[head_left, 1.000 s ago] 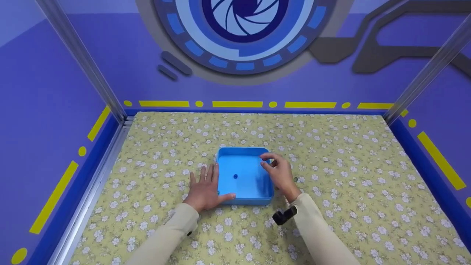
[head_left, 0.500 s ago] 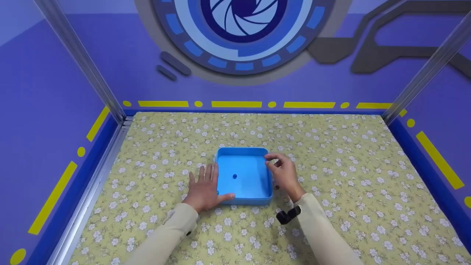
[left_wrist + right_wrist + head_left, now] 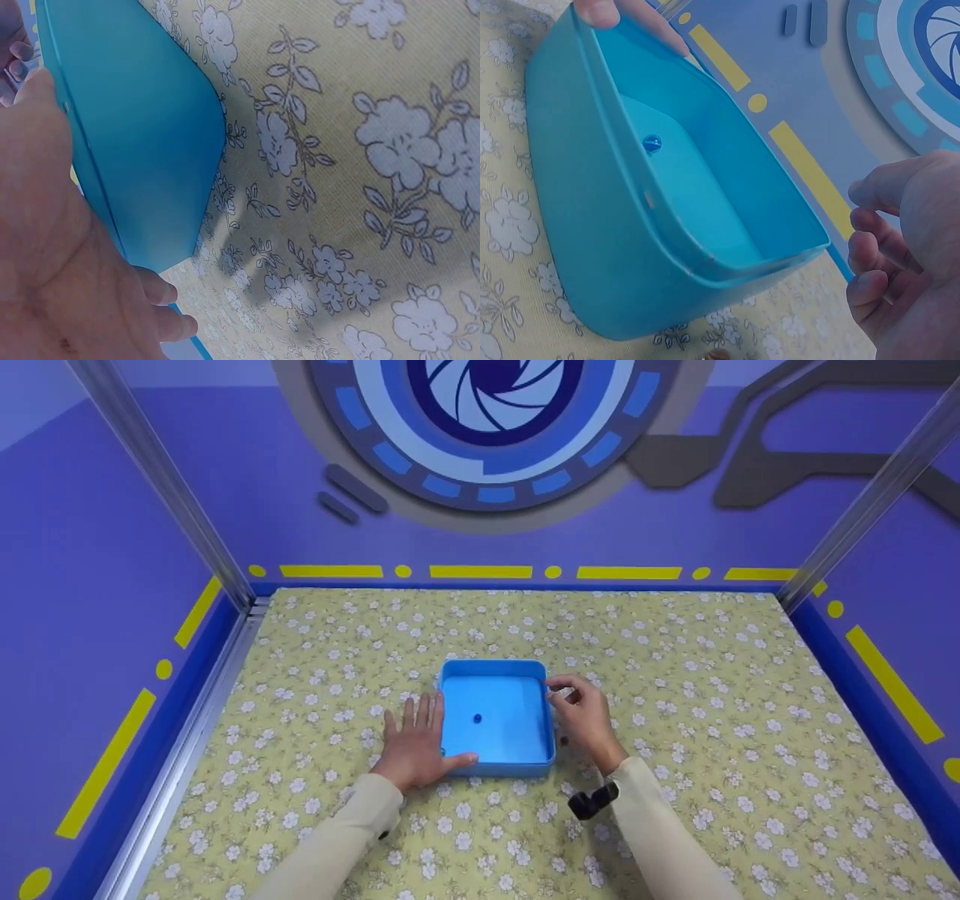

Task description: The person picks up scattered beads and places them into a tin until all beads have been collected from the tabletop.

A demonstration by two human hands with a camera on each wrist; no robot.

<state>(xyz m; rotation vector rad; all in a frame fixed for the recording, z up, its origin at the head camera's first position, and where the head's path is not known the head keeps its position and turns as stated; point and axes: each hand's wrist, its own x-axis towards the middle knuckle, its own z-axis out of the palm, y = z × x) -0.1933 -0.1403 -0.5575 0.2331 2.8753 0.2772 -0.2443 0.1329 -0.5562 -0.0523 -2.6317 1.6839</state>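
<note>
A square, shallow blue box (image 3: 499, 771) sits on the flowered cloth. My left hand (image 3: 416, 746) rests at its near left corner, fingers straight along the left wall and thumb stretched over the front rim. Inside, a dark blue marble (image 3: 478, 718) lies on the floor; a second small marble (image 3: 443, 751) shows beside the left hand. At the right rim is my right hand (image 3: 585, 716), fingers loosely bent, thumb and index tips close together. In the right wrist view nothing shows between those fingers (image 3: 868, 285). A brownish marble (image 3: 564, 741) lies on the cloth right of the box.
The yellow flowered cloth (image 3: 720, 810) covers the table. Purple panels with yellow dashes, including the back wall (image 3: 495, 544), enclose it on the back and both sides. Metal posts (image 3: 172, 502) stand at the corners. A black wrist camera (image 3: 592, 801) sits at the right cuff.
My right hand has shifted right, from over the box to its right rim. The brownish marble has come into view; a greenish one by the right wrist is no longer visible. The left hand stays put.
</note>
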